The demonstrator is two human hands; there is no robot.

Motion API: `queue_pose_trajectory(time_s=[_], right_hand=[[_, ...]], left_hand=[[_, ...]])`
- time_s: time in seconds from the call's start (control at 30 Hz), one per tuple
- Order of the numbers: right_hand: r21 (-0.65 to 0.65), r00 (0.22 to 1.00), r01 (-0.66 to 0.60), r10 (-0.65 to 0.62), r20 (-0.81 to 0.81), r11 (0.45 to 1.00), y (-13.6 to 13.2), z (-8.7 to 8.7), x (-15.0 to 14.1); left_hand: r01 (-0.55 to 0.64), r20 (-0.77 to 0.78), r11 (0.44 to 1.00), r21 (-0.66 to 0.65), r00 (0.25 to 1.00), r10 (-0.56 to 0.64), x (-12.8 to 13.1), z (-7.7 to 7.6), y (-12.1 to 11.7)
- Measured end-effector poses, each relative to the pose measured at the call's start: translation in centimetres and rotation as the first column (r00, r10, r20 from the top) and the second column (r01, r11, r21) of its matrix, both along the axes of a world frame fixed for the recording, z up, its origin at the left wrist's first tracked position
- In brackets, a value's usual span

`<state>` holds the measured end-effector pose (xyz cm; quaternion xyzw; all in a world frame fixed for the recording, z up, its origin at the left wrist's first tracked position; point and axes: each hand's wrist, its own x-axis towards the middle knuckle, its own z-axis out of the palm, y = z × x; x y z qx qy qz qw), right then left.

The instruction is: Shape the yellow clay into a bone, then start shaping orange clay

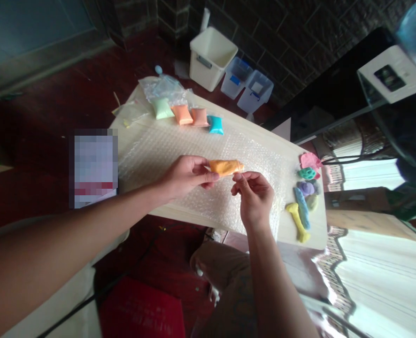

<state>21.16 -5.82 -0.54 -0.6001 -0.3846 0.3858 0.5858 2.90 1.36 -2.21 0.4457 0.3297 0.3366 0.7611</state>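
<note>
Over a small light wooden table (301,234) covered with bubble wrap (165,145), my left hand (187,176) is closed on an orange packet of clay (225,166), held sideways. My right hand (252,192) pinches the packet's right end with thumb and fingertips. Both hands hover above the middle of the table.
Green, two orange and blue clay packets (187,115) lie in a row at the far side, beside clear plastic bags (162,87). Shaped clay pieces (304,197) sit at the table's right end. A white bin (211,56) and two clear boxes (246,84) stand on the floor beyond.
</note>
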Motion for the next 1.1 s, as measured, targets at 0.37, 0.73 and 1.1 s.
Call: queue_pose_trajectory(time_s=[0.37,0.73,1.1], right_hand=[[-0.086,0.993,-0.068,0.059,-0.102,0.994,-0.1,-1.3,0.4],[-0.005,0.983,-0.059,0.059,0.173,0.998,-0.8,-0.9,2.0],[-0.102,0.970,-0.237,0.241,0.032,0.966,-0.6,-0.2,0.4]], left_hand=[[-0.208,-0.097,0.978,0.009,0.973,0.208,0.2,-0.6,1.0],[-0.035,-0.239,0.894,0.446,0.958,0.157,-0.8,-0.4,2.3],[0.047,-0.163,0.940,0.338,0.987,0.009,-0.3,-0.3,0.6]])
